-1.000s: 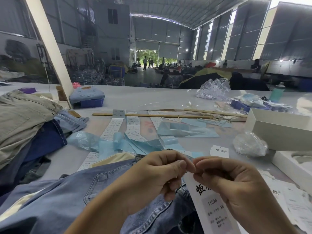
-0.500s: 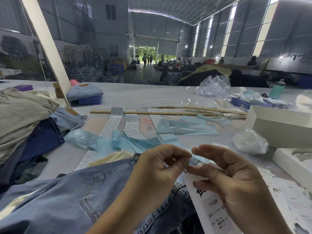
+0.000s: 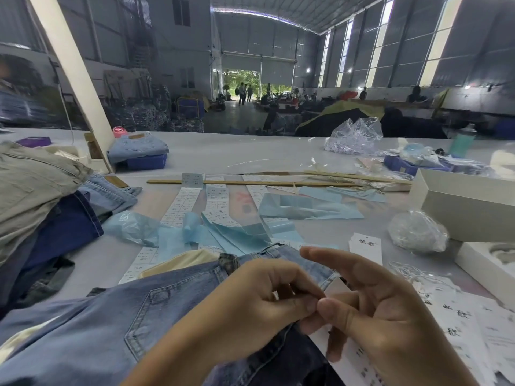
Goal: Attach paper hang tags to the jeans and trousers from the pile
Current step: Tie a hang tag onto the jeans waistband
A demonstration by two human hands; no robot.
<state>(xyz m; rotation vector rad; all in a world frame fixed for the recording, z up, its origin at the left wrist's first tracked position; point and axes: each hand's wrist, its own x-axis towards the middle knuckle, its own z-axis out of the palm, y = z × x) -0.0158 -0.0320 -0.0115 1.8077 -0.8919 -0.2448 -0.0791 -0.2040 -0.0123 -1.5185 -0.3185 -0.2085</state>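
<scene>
**Both hands meet over the jeans at the tag's top edge**

A wide pale grey worktop (image 3: 250,160) carries everything. On its left side lies a heap of folded khaki and dark blue trousers (image 3: 36,196). A pair of light blue denim jeans (image 3: 111,324) lies spread across the near edge, waistband toward the middle. At the far right stands an open white cardboard box (image 3: 468,207), and strips of white printed labels (image 3: 217,201) lie in the centre among pale blue paper scraps.

The left hand (image 3: 259,310) hovers above the jeans, fingers curled, its grip pinched together at the fingertips; what it pinches is too small to tell. The right hand (image 3: 376,310) touches it thumb to fingertip, forefinger stretched out straight, lower fingers curled round a white paper hang tag (image 3: 354,360) with black print, just beside the jeans.
</scene>
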